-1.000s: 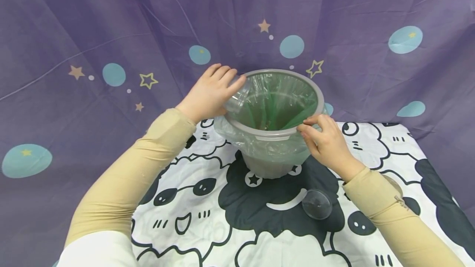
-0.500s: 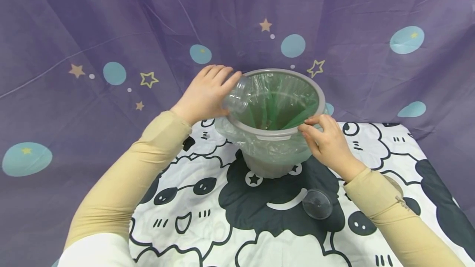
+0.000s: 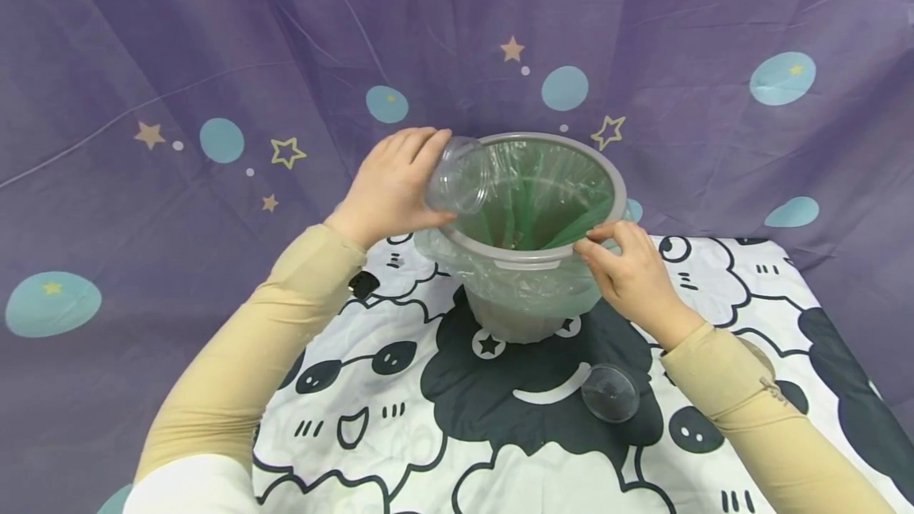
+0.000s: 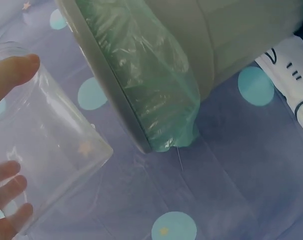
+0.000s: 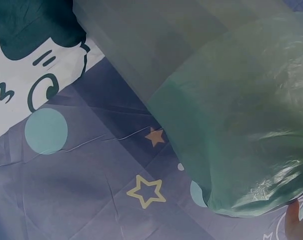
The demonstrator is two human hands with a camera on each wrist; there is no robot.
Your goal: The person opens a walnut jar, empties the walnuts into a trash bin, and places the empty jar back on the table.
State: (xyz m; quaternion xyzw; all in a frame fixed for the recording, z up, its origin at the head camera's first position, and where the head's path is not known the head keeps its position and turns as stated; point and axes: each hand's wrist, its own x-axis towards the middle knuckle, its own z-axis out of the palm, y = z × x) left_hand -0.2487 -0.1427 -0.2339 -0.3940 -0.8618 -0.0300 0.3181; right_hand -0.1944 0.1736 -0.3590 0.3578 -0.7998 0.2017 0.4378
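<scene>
Clear cup (image 3: 459, 177) turned more, held in left hand (image 3: 393, 185), ten o'clock on bin (image 3: 510, 324), right hand (image 3: 634, 276) maybe pinching bag (image 3: 517, 288), four o'clock.

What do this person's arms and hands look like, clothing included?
Long, close-fitting beige fabric sleeves end in plain cuffs. White fabric shows above the left sleeve. A small, indistinct mark lies on the right sleeve. The left hand and right hand are bare.
</scene>
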